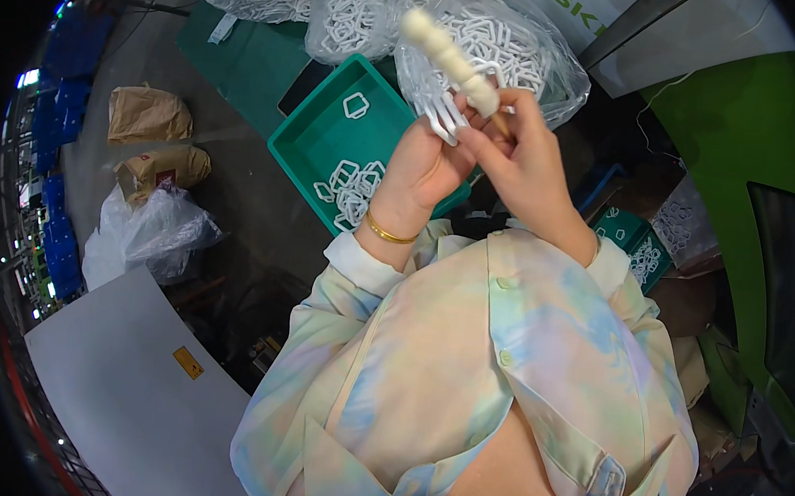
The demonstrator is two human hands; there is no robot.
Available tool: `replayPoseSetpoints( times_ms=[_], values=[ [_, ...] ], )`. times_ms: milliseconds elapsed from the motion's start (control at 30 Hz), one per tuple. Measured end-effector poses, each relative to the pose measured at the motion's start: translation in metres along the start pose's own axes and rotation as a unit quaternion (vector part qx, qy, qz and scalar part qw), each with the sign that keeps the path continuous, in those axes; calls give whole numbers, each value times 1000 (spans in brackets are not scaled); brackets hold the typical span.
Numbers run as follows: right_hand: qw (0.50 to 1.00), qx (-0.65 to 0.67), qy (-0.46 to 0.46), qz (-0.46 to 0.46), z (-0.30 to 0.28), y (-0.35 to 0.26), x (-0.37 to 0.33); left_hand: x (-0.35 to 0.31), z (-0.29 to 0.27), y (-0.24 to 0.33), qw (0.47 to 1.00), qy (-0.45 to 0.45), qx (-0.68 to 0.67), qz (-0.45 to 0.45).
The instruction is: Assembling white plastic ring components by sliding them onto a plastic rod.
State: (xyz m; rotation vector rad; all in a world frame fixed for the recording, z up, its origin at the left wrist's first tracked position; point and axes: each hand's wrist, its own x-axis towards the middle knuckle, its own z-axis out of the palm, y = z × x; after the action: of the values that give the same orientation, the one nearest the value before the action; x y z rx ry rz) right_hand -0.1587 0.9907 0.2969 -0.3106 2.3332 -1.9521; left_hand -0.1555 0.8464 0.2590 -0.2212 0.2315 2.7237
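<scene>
My left hand (421, 171) holds a bunch of small white plastic links (441, 115) between its fingers. My right hand (519, 155) grips a cream-coloured stick of stacked pieces (449, 60) that tilts up to the left, its lower end hidden in my fingers. Both hands meet in front of my chest, above a green tray (318, 132) with loose white links (351, 189) in it. A gold bangle (387, 233) circles my left wrist.
Clear bags of white links (513, 44) lie behind the tray on a green mat (244, 62). Brown paper bags (149, 115) and a clear plastic bag (154, 231) sit at left. A grey board (122, 367) lies lower left; a second small green tray (637, 246) stands at right.
</scene>
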Motion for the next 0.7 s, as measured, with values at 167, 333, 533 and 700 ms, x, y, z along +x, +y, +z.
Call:
replayPoseSetpoints(
  times_ms=[167,333,533,700],
  values=[
    [999,30,34,19,-5,6,9,5,4,-7,997,22,53,55],
    [998,-52,0,-17,5,3,0,2,-2,-4,999,31,29,23],
    [998,-61,26,-16,-9,3,2,5,-2,2,992,46,68,94],
    [988,-114,-100,-42,-1,4,-19,8,-2,7,994,78,9,78]
  ],
)
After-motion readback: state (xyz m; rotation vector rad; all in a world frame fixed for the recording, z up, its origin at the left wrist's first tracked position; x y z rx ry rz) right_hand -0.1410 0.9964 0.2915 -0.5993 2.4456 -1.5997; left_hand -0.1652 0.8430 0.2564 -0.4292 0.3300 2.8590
